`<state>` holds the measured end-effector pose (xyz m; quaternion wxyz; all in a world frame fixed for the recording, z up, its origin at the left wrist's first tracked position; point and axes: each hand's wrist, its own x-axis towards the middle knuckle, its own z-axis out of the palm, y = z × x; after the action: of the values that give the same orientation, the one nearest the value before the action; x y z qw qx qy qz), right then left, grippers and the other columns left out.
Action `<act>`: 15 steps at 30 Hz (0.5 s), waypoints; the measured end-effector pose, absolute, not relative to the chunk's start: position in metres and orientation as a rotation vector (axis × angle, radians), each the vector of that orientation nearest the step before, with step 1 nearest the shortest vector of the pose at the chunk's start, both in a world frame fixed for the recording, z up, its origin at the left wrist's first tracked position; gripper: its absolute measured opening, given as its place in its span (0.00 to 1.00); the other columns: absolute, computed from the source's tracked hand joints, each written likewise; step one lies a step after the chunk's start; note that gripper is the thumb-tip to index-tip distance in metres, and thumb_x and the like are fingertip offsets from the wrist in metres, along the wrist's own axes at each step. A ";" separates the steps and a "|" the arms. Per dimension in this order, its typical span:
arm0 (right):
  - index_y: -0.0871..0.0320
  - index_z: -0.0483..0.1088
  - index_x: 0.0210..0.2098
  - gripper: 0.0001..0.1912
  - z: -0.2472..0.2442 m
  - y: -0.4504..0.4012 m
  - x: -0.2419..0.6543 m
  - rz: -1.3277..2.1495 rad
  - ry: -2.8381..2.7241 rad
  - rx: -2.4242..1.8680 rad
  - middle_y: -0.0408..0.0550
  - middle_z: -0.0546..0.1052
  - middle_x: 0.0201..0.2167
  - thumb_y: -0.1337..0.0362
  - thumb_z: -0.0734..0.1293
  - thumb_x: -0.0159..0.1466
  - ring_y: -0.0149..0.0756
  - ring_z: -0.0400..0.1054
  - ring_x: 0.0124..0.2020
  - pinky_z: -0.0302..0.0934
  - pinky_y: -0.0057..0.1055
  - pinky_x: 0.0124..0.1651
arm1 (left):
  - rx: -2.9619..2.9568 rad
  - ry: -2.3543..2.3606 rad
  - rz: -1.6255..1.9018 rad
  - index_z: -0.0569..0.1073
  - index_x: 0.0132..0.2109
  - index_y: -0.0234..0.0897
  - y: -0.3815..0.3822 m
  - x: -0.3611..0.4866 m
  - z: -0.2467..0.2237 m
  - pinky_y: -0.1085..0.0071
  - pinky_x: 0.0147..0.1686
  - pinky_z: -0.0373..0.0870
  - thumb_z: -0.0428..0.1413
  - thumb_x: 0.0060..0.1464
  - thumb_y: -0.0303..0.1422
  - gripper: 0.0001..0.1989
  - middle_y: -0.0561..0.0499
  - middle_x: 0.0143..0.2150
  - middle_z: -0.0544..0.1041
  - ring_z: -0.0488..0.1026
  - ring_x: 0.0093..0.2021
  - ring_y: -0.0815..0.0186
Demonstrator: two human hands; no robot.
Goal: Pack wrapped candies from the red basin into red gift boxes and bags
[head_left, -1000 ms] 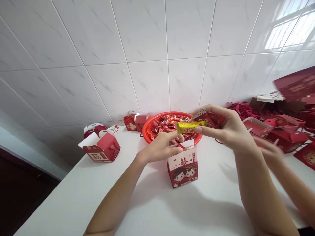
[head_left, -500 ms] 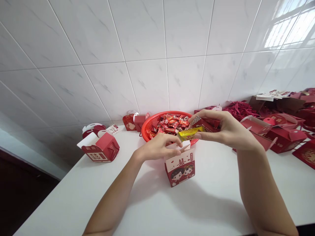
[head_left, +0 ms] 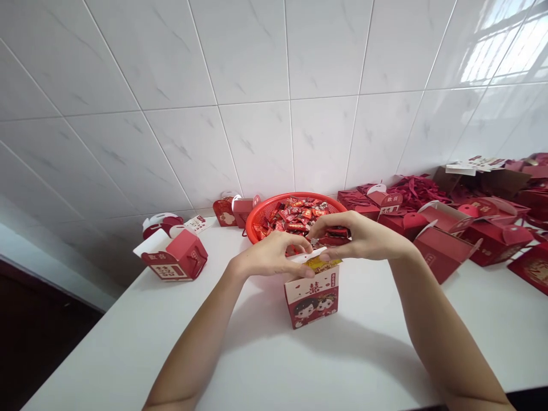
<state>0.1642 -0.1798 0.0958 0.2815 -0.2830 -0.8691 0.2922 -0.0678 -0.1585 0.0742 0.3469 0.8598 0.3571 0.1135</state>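
Observation:
A small red and white box point(head_left: 314, 297) with two cartoon faces stands upright on the white table, its top open. My left hand point(head_left: 274, 255) holds the box's upper edge between thumb and fingers. At the box's mouth my right hand point(head_left: 359, 237) grips candy in a yellow wrapper point(head_left: 321, 262), partly inside the opening and partly hidden by my fingers. Right behind the box, a red plastic basket point(head_left: 253, 220) holds several red-wrapped candies point(head_left: 299, 214).
An open red box point(head_left: 175, 260) sits at the left, with more boxes point(head_left: 245, 212) by the wall. Several red boxes point(head_left: 443, 251) and a heap of dark pink paper shreds point(head_left: 417, 191) fill the right side. A tiled wall point(head_left: 257, 142) rises behind the table point(head_left: 265, 365).
My right hand has moved left and down, bringing the yellow-wrapped candy to the box's opening. My left hand stays at the box, which has shifted slightly.

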 end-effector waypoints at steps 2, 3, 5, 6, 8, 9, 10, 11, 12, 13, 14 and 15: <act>0.58 0.75 0.41 0.14 0.094 -0.179 0.160 0.808 -2.259 -0.761 0.48 0.79 0.38 0.56 0.73 0.61 0.38 0.72 0.40 0.66 0.33 0.43 | 2.236 0.925 0.292 0.78 0.48 0.41 -0.158 -0.068 0.074 0.69 0.43 0.64 0.67 0.47 0.47 0.23 0.51 0.49 0.78 0.72 0.47 0.58; 0.58 0.74 0.40 0.13 0.094 -0.180 0.159 0.815 -2.217 -0.770 0.48 0.78 0.37 0.55 0.72 0.62 0.38 0.71 0.39 0.66 0.33 0.42 | 2.244 0.914 0.296 0.77 0.49 0.42 -0.158 -0.068 0.074 0.69 0.42 0.64 0.66 0.48 0.48 0.24 0.50 0.49 0.77 0.72 0.47 0.58; 0.58 0.73 0.39 0.13 0.094 -0.181 0.158 0.829 -2.157 -0.781 0.48 0.78 0.36 0.55 0.72 0.62 0.37 0.71 0.38 0.66 0.33 0.41 | 2.267 0.875 0.306 0.76 0.51 0.42 -0.159 -0.068 0.074 0.69 0.41 0.64 0.65 0.49 0.48 0.24 0.50 0.50 0.77 0.72 0.45 0.59; 0.58 0.73 0.39 0.13 0.094 -0.181 0.159 0.834 -2.154 -0.784 0.47 0.78 0.36 0.55 0.72 0.62 0.37 0.71 0.38 0.65 0.33 0.41 | 2.279 0.854 0.311 0.76 0.51 0.42 -0.159 -0.068 0.075 0.69 0.40 0.64 0.64 0.51 0.48 0.23 0.50 0.49 0.77 0.72 0.44 0.59; 0.58 0.73 0.38 0.12 0.095 -0.181 0.162 0.830 -2.207 -0.789 0.46 0.78 0.36 0.57 0.73 0.60 0.37 0.70 0.38 0.65 0.32 0.41 | 2.297 0.817 0.310 0.76 0.48 0.41 -0.160 -0.068 0.076 0.69 0.40 0.64 0.63 0.53 0.47 0.20 0.51 0.46 0.77 0.72 0.42 0.60; 0.58 0.74 0.39 0.12 0.095 -0.181 0.163 0.821 -2.256 -0.791 0.46 0.78 0.36 0.58 0.74 0.59 0.37 0.70 0.38 0.65 0.32 0.42 | 2.305 0.802 0.302 0.76 0.47 0.41 -0.160 -0.069 0.077 0.69 0.40 0.64 0.62 0.54 0.46 0.18 0.52 0.45 0.78 0.72 0.42 0.61; 0.58 0.74 0.39 0.12 0.095 -0.181 0.165 0.807 -2.309 -0.794 0.46 0.78 0.37 0.59 0.74 0.59 0.37 0.70 0.38 0.64 0.32 0.42 | 2.311 0.794 0.294 0.77 0.45 0.41 -0.160 -0.069 0.077 0.69 0.41 0.64 0.62 0.54 0.46 0.17 0.52 0.44 0.78 0.72 0.43 0.61; 0.57 0.75 0.40 0.12 0.095 -0.180 0.167 0.792 -2.360 -0.797 0.46 0.78 0.37 0.60 0.74 0.58 0.37 0.70 0.39 0.64 0.32 0.42 | 2.314 0.790 0.288 0.77 0.44 0.40 -0.161 -0.069 0.078 0.69 0.42 0.64 0.62 0.54 0.45 0.16 0.52 0.44 0.78 0.72 0.44 0.60; 0.57 0.75 0.41 0.13 0.094 -0.180 0.168 0.780 -2.400 -0.797 0.45 0.78 0.37 0.61 0.74 0.58 0.37 0.70 0.38 0.64 0.31 0.42 | 2.316 0.793 0.281 0.77 0.44 0.40 -0.161 -0.069 0.078 0.69 0.44 0.64 0.63 0.54 0.45 0.16 0.52 0.45 0.79 0.73 0.45 0.60; 0.57 0.76 0.42 0.13 0.093 -0.179 0.168 0.773 -2.431 -0.799 0.45 0.78 0.37 0.61 0.74 0.58 0.36 0.70 0.38 0.64 0.31 0.41 | 2.317 0.802 0.275 0.78 0.44 0.40 -0.161 -0.069 0.078 0.69 0.44 0.64 0.63 0.53 0.45 0.17 0.52 0.46 0.79 0.73 0.46 0.60; 0.56 0.76 0.43 0.13 0.092 -0.179 0.168 0.765 -2.449 -0.803 0.45 0.78 0.37 0.62 0.73 0.58 0.36 0.70 0.37 0.64 0.31 0.41 | 2.316 0.813 0.272 0.78 0.45 0.40 -0.161 -0.068 0.078 0.69 0.44 0.64 0.64 0.52 0.46 0.18 0.52 0.46 0.79 0.73 0.46 0.59; 0.56 0.76 0.43 0.13 0.091 -0.179 0.166 0.756 -2.456 -0.808 0.45 0.78 0.37 0.62 0.73 0.59 0.36 0.70 0.37 0.64 0.31 0.40 | 2.313 0.817 0.273 0.78 0.46 0.40 -0.161 -0.068 0.078 0.68 0.44 0.65 0.64 0.52 0.46 0.18 0.51 0.46 0.79 0.73 0.46 0.59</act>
<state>0.1660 -0.1791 0.0907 0.2221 -0.2926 -0.8890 0.2735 -0.0683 -0.1610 0.0779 0.3305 0.8845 0.3123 0.1043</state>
